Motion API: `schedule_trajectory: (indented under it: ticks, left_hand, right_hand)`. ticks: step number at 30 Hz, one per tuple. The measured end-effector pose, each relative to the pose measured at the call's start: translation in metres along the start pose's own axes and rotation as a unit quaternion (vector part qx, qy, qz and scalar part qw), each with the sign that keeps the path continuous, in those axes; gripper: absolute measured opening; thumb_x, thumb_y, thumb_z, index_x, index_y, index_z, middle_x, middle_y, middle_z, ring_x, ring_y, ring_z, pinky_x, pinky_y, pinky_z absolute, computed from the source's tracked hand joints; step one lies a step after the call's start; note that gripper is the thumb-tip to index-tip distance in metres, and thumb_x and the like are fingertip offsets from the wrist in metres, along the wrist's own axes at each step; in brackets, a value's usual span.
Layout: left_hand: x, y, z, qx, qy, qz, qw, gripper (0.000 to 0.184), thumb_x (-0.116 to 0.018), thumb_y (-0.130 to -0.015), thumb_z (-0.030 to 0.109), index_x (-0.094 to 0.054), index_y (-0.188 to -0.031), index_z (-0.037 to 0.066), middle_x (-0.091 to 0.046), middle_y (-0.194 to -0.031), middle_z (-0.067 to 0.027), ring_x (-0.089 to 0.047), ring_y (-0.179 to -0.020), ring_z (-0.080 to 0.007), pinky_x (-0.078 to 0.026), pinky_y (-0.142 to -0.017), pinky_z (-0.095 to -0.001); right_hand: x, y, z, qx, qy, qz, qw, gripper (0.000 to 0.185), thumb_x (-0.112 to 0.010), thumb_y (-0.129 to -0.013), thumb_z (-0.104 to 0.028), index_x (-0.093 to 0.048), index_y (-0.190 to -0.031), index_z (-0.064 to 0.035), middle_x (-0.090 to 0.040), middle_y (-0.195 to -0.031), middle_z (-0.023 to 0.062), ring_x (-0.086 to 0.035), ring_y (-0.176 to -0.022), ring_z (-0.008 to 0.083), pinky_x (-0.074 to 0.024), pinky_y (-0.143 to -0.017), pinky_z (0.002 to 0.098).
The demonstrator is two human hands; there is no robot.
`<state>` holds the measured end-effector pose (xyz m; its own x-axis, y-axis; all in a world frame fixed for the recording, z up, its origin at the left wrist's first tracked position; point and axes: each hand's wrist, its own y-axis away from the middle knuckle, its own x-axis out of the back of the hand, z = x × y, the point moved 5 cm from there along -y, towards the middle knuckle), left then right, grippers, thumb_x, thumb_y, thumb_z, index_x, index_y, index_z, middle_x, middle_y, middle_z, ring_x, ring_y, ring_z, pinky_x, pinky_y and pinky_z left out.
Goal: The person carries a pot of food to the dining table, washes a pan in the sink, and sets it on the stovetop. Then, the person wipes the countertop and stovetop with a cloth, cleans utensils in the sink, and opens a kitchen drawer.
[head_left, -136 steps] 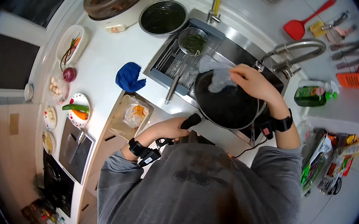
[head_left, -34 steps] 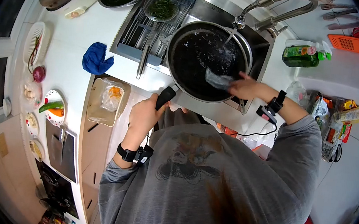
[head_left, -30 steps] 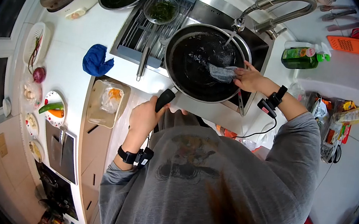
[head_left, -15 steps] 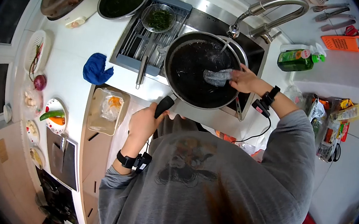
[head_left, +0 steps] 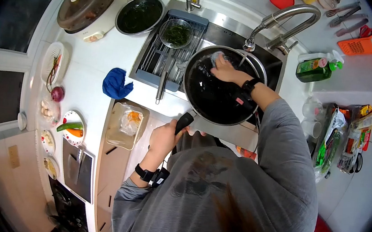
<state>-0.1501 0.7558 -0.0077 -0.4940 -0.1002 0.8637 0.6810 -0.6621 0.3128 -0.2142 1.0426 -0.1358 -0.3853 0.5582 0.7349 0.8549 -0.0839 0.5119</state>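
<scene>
A white counter (head_left: 88, 78) turns along the walls, with the sink (head_left: 228, 35) set into it. Well to the left of the sink are a white basket (head_left: 54, 67) and a red onion (head_left: 57, 94). Nearer the person on that side lie a plate (head_left: 71, 137) with a green pepper and a carrot, and a dark board (head_left: 83, 180) with a knife (head_left: 76, 168) on it. A lidded cooker (head_left: 88, 1) sits at the back left of the sink, with a steel bowl (head_left: 140, 15) between the two. Open counter runs between the basket and a blue cloth (head_left: 117, 83), which lies just left of the sink. A bin (head_left: 124, 125) is below the counter edge.

The left hand (head_left: 164, 137) is closed around the black handle (head_left: 184, 123) of the pan (head_left: 215, 98), in front of the sink. A strainer (head_left: 176, 33) rests on the rack (head_left: 144, 77) across the sink's left part, close to the pan. The pan is over the sink's middle, its near rim reaching past the front edge. Inside it, the right hand (head_left: 227, 70) has its fingertips at a pale mesh cloth (head_left: 218, 58) by the far wall; how firmly they grip cannot be told. A bent tap (head_left: 297, 11) rises behind the sink, and a green bottle (head_left: 313, 69) lies right of it.
</scene>
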Motion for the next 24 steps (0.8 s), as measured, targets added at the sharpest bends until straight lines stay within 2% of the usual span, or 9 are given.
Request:
schedule_trajectory:
  ticks: [1, 5, 7, 9, 10, 15, 16, 21, 24]
  left_hand:
    - [-0.001, -0.001, 0.000, -0.001, -0.003, -0.004, 1.000, 0.032, -0.057, -0.077, 0.035, -0.050, -0.083, 0.004, -0.059, -0.064, -0.0143, -0.059, -0.058, -0.0308, -0.047, -0.052, -0.0383]
    - [-0.003, 0.000, -0.002, 0.013, 0.006, 0.008, 1.000, 0.033, -0.060, -0.075, 0.035, -0.053, -0.085, 0.004, -0.057, -0.061, -0.0155, -0.057, -0.057, -0.0331, -0.045, -0.050, -0.0406]
    - [-0.006, 0.000, -0.004, 0.014, 0.007, 0.008, 1.000, 0.034, -0.060, -0.075, 0.036, -0.053, -0.085, 0.005, -0.057, -0.062, -0.0158, -0.057, -0.057, -0.0333, -0.045, -0.050, -0.0408]
    - [-0.010, 0.002, -0.007, 0.012, 0.010, 0.018, 1.000, 0.034, -0.059, -0.075, 0.037, -0.052, -0.085, 0.005, -0.057, -0.062, -0.0162, -0.057, -0.058, -0.0333, -0.045, -0.050, -0.0411]
    - [-0.011, 0.002, -0.008, 0.014, 0.014, 0.019, 1.000, 0.034, -0.059, -0.076, 0.037, -0.052, -0.086, 0.005, -0.057, -0.062, -0.0164, -0.058, -0.059, -0.0332, -0.045, -0.051, -0.0415]
    - [-0.008, 0.002, -0.005, 0.026, 0.018, 0.004, 0.999, 0.034, -0.059, -0.075, 0.036, -0.052, -0.088, 0.005, -0.058, -0.062, -0.0165, -0.058, -0.060, -0.0333, -0.045, -0.051, -0.0413]
    - [-0.008, 0.002, -0.005, 0.029, 0.020, 0.003, 0.999, 0.034, -0.059, -0.075, 0.036, -0.052, -0.089, 0.006, -0.058, -0.063, -0.0167, -0.058, -0.060, -0.0333, -0.045, -0.052, -0.0412]
    - [-0.010, 0.003, -0.007, 0.022, 0.025, 0.011, 0.999, 0.034, -0.059, -0.076, 0.036, -0.052, -0.090, 0.005, -0.058, -0.063, -0.0169, -0.058, -0.060, -0.0335, -0.046, -0.052, -0.0410]
    - [-0.008, 0.001, -0.007, 0.014, 0.027, 0.016, 0.999, 0.034, -0.059, -0.076, 0.036, -0.052, -0.089, 0.005, -0.058, -0.063, -0.0169, -0.058, -0.060, -0.0335, -0.045, -0.052, -0.0410]
  right_hand:
    - [0.004, -0.001, -0.020, -0.023, -0.074, -0.010, 0.997, 0.069, -0.039, -0.081, -0.040, -0.017, -0.131, 0.0027, 0.000, -0.138, 0.0271, -0.014, -0.125, 0.0439, -0.0156, -0.104, 0.0403]
    - [-0.016, -0.007, -0.069, 0.094, -0.201, -0.001, 0.975, 0.063, -0.038, -0.084, -0.032, -0.018, -0.127, 0.0102, 0.001, -0.135, 0.0337, -0.002, -0.127, 0.0429, -0.0102, -0.105, 0.0385]
    - [-0.022, 0.023, -0.097, 0.182, -0.117, -0.090, 0.972, 0.059, -0.034, -0.087, -0.028, -0.017, -0.129, 0.0092, 0.001, -0.135, 0.0330, 0.001, -0.128, 0.0414, -0.0075, -0.106, 0.0372]
    - [-0.064, 0.035, -0.090, 0.312, 0.051, -0.175, 0.932, 0.061, -0.031, -0.090, -0.030, -0.006, -0.133, 0.0065, 0.006, -0.140, 0.0230, -0.001, -0.131, 0.0305, -0.0077, -0.106, 0.0338]
    - [-0.063, 0.048, -0.083, 0.311, 0.052, -0.174, 0.933, 0.061, -0.031, -0.090, -0.030, -0.006, -0.133, 0.0065, 0.006, -0.140, 0.0230, -0.001, -0.131, 0.0305, -0.0077, -0.106, 0.0338]
    - [-0.055, 0.133, -0.031, 0.134, -0.107, -0.395, 0.902, 0.057, -0.023, -0.090, -0.034, -0.018, -0.132, 0.0027, -0.003, -0.142, 0.0175, -0.010, -0.131, 0.0257, -0.0119, -0.105, 0.0316]
    - [-0.051, 0.135, -0.017, 0.135, -0.036, -0.381, 0.914, 0.064, -0.025, -0.087, -0.040, -0.014, -0.133, 0.0025, -0.011, -0.140, 0.0204, -0.012, -0.130, 0.0282, -0.0106, -0.106, 0.0332]
    - [-0.027, 0.111, 0.029, -0.009, 0.160, -0.277, 0.948, 0.066, -0.028, -0.085, -0.041, -0.020, -0.131, 0.0065, -0.007, -0.139, 0.0235, -0.011, -0.130, 0.0326, -0.0128, -0.105, 0.0354]
    - [-0.014, 0.080, 0.033, -0.044, 0.132, -0.185, 0.973, 0.069, -0.028, -0.084, -0.045, -0.021, -0.131, 0.0053, -0.002, -0.140, 0.0220, -0.003, -0.131, 0.0334, -0.0084, -0.106, 0.0367]
